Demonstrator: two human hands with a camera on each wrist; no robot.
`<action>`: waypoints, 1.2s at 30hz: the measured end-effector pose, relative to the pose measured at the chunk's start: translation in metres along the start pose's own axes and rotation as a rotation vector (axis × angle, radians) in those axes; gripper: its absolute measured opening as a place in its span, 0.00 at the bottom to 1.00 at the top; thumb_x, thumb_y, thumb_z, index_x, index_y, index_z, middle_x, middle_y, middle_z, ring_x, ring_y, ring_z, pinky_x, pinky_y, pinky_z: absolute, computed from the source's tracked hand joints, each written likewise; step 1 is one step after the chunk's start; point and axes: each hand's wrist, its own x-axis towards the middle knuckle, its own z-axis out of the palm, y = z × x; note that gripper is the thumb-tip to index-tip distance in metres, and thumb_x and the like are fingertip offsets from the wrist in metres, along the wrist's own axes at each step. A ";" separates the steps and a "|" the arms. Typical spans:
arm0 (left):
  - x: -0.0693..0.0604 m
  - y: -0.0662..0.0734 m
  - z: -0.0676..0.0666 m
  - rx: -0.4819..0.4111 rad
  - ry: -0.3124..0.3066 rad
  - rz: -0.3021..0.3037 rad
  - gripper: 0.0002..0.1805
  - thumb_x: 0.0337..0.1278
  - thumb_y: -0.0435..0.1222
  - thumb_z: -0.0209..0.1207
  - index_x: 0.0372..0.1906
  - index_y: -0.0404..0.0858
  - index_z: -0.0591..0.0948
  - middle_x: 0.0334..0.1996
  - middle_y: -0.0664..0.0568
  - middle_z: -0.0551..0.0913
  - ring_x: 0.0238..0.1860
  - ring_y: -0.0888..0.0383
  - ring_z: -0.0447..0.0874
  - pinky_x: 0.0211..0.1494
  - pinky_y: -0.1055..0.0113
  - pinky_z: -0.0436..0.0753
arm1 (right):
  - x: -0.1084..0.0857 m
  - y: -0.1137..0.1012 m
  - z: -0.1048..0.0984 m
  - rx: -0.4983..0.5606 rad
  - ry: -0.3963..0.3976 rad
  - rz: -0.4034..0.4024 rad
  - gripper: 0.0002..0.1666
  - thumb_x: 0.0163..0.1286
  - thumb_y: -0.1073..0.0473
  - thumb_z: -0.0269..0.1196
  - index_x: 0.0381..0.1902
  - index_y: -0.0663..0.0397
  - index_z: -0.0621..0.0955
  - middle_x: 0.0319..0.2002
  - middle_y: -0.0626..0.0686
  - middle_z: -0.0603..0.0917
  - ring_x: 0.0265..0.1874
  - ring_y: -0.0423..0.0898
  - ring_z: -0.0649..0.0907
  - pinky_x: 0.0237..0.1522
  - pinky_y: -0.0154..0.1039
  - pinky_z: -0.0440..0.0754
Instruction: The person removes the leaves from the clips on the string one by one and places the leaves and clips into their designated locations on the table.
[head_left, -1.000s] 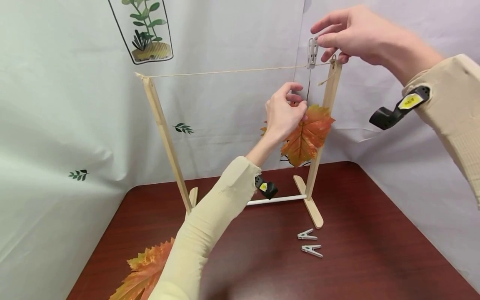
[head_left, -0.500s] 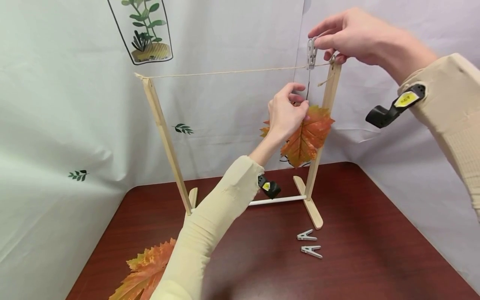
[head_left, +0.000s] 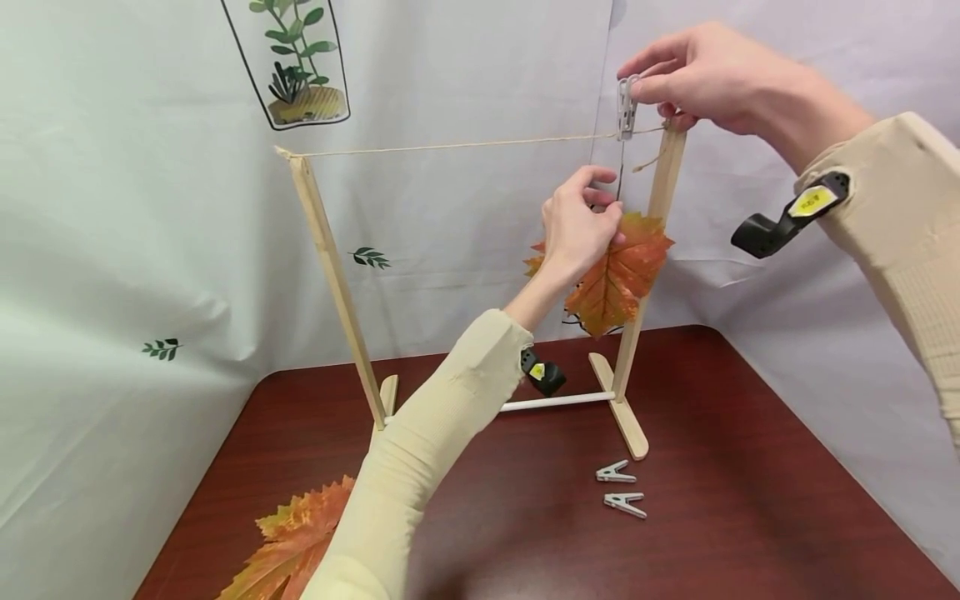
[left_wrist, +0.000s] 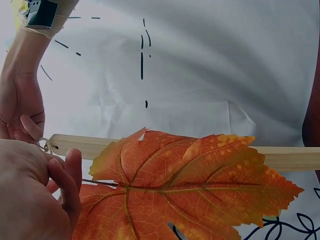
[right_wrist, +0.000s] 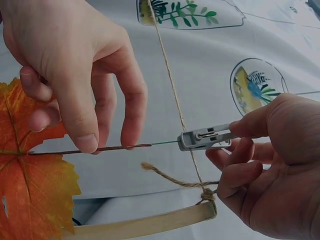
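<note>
An orange artificial maple leaf hangs by its stem below the twine. My left hand pinches that stem just above the blade between thumb and fingertips. A grey clothespin stands upright at the twine, its nose down at the stem's thin upper end. My right hand pinches the handle end of this clothespin with thumb and index finger. Its lower fingers are beside the top of the right wooden post. Whether the nose bites both stem and twine is hard to tell.
Two more grey clothespins lie on the dark red table in front of the stand's right foot. A second maple leaf lies at the front left, partly behind my left sleeve. A white rod joins the posts low down.
My right hand has come slightly lower, its fingers closer around the clothespin's handles. My left hand has shifted a little to the right, still pinching the stem. The leaf hangs almost unmoved.
</note>
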 end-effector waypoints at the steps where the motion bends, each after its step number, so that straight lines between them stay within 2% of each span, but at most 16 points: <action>1: 0.000 0.000 0.000 0.007 0.001 0.003 0.15 0.62 0.29 0.64 0.53 0.40 0.81 0.32 0.54 0.83 0.17 0.65 0.82 0.41 0.80 0.77 | 0.000 0.000 0.000 -0.007 0.002 -0.005 0.23 0.74 0.58 0.60 0.64 0.50 0.74 0.44 0.49 0.74 0.25 0.42 0.70 0.23 0.31 0.70; 5: 0.001 0.000 0.001 -0.016 -0.003 0.007 0.14 0.62 0.29 0.63 0.52 0.40 0.81 0.31 0.53 0.83 0.16 0.64 0.82 0.35 0.77 0.80 | 0.000 0.000 0.002 -0.037 0.009 -0.010 0.23 0.73 0.57 0.61 0.65 0.49 0.74 0.41 0.48 0.75 0.24 0.43 0.69 0.24 0.32 0.70; 8: 0.002 -0.001 0.000 -0.032 0.002 0.010 0.14 0.62 0.28 0.63 0.52 0.39 0.81 0.31 0.53 0.83 0.16 0.63 0.82 0.30 0.76 0.81 | 0.000 -0.001 0.002 -0.021 0.007 -0.003 0.24 0.73 0.57 0.62 0.65 0.49 0.74 0.39 0.46 0.77 0.24 0.43 0.70 0.24 0.32 0.71; 17: 0.003 -0.001 -0.001 -0.012 0.004 0.020 0.10 0.64 0.29 0.62 0.48 0.40 0.83 0.28 0.54 0.83 0.15 0.63 0.82 0.39 0.79 0.79 | 0.000 -0.003 0.003 -0.002 0.009 0.002 0.21 0.73 0.57 0.61 0.63 0.48 0.76 0.46 0.49 0.74 0.25 0.42 0.70 0.22 0.32 0.71; 22: 0.005 -0.001 -0.001 0.024 0.018 0.042 0.09 0.62 0.30 0.62 0.46 0.40 0.84 0.27 0.55 0.84 0.14 0.64 0.81 0.42 0.81 0.76 | -0.001 -0.003 0.001 0.024 0.010 -0.004 0.16 0.73 0.58 0.62 0.57 0.46 0.78 0.40 0.46 0.76 0.24 0.42 0.70 0.22 0.32 0.72; 29: 0.004 0.000 -0.001 0.010 0.011 0.009 0.09 0.63 0.30 0.61 0.46 0.40 0.84 0.27 0.55 0.83 0.14 0.62 0.81 0.25 0.73 0.81 | -0.002 -0.004 0.001 0.108 0.027 0.008 0.08 0.72 0.61 0.62 0.45 0.42 0.82 0.32 0.46 0.73 0.27 0.41 0.69 0.21 0.30 0.71; 36: 0.004 0.000 -0.001 -0.006 0.000 -0.011 0.08 0.63 0.30 0.62 0.46 0.40 0.84 0.27 0.54 0.83 0.15 0.61 0.81 0.23 0.72 0.81 | -0.005 -0.004 0.001 0.135 0.103 -0.010 0.09 0.71 0.62 0.64 0.37 0.39 0.85 0.31 0.42 0.79 0.30 0.39 0.68 0.21 0.30 0.67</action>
